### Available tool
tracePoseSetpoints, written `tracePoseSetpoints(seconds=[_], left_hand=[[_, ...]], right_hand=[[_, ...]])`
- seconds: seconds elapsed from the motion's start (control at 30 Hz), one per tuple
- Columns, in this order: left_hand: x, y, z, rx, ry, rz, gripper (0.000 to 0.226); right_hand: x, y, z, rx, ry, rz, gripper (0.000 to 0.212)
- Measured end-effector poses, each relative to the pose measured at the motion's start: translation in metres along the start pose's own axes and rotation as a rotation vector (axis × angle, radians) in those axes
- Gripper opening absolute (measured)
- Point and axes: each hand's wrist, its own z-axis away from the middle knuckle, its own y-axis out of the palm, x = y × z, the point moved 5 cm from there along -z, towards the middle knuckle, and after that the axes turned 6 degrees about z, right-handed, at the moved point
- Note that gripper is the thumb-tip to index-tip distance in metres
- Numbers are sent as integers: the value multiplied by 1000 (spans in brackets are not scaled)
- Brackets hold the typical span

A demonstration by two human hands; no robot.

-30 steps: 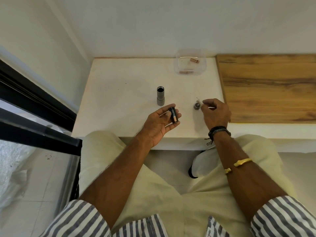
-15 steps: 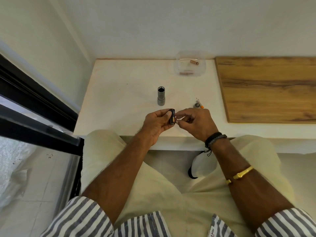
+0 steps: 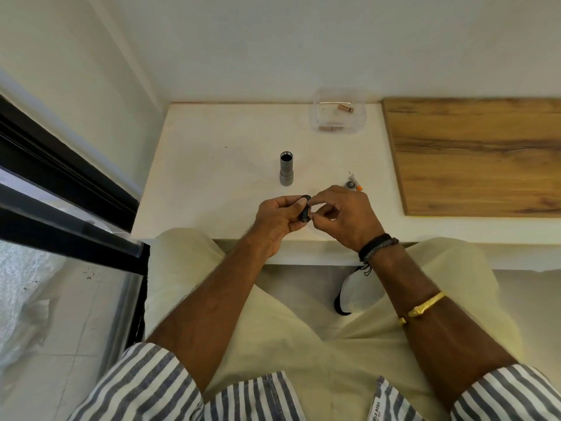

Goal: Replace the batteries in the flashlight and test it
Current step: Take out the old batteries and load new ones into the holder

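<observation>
The grey flashlight body stands upright on the white table with its open end up. My left hand grips a small black battery holder above the table's near edge. My right hand meets it from the right, fingertips pinching at the holder's side; what they pinch is hidden. The flashlight's end cap lies on the table just beyond my right hand, next to a small orange piece.
A clear plastic container holding copper-coloured batteries sits at the table's back edge. A wooden board covers the right part. A black-framed glass door is close on the left. My knees are under the front edge.
My right hand left the end cap on the table and came over to the battery holder. My left hand closed around the holder and turned it on edge.
</observation>
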Motion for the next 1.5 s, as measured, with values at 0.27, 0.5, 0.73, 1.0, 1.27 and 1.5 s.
tracePoseSetpoints(seconds=[0.27, 0.5, 0.73, 1.0, 1.27, 1.5], left_hand=[[-1, -1, -2, -37, -35, 40, 21], [0, -3, -3, -41, -49, 120, 27], [3, -2, -2, -11, -67, 219, 25], [4, 1, -2, 71, -115, 310, 24], [7, 7, -4, 123, -178, 448, 25], [5, 8, -2, 114, -175, 481, 26]], right_hand=[[1, 5, 1, -24, -73, -16, 24], [4, 2, 0, -68, -119, -18, 18], [-12, -5, 0, -190, 27, -96, 10], [-90, -20, 5, -471, 600, -374, 10], [-122, -13, 5, -534, 750, -224, 9], [-129, -1, 4, -433, 763, -16, 11]])
